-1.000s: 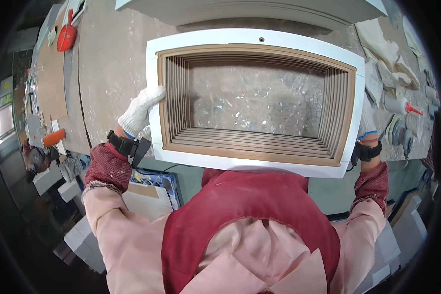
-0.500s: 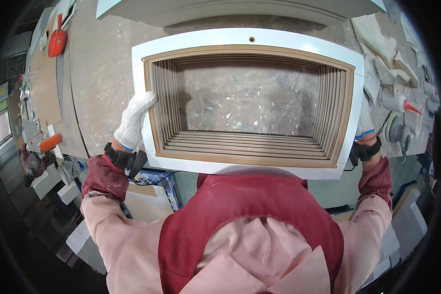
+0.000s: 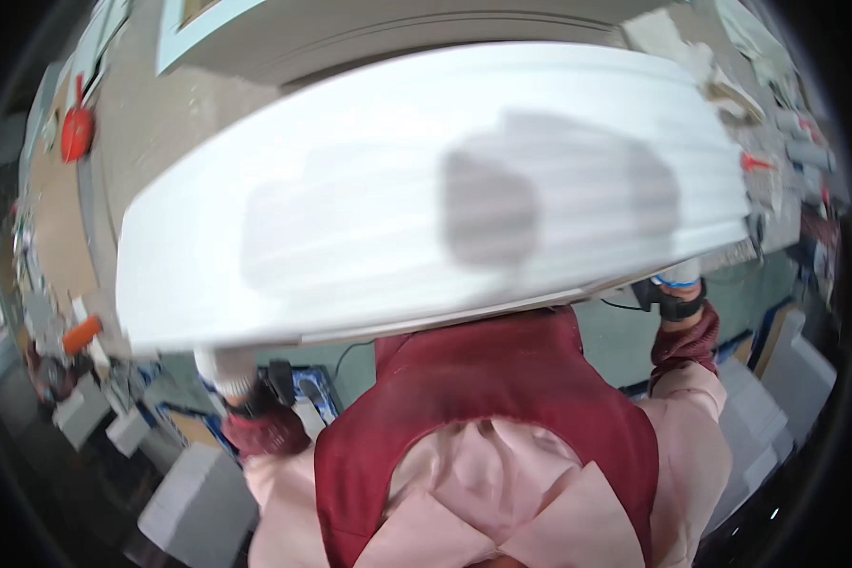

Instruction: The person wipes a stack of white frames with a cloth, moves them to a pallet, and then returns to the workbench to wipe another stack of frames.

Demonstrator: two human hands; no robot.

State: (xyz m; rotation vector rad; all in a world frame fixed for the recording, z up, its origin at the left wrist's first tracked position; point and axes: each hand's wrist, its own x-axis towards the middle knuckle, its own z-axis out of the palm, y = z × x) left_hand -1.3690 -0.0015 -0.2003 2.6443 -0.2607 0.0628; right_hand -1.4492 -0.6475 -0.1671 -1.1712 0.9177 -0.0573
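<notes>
Now a broad white panel, blurred and faintly ribbed along its length, fills most of the head view and is held up in front of the person's chest, tilted so that its left end hangs lower than its right. Under that lower left end the left hand, in a white glove, meets the panel's bottom corner; its fingers are hidden behind the panel, so whether they are spread or curled cannot be told. At the higher right end the right hand shows only as a gloved wrist with a dark wristband just below the panel's edge, its grip likewise hidden. Beyond the panel, away from both hands, lies a grey workbench, with a red tool well off past the left hand.
</notes>
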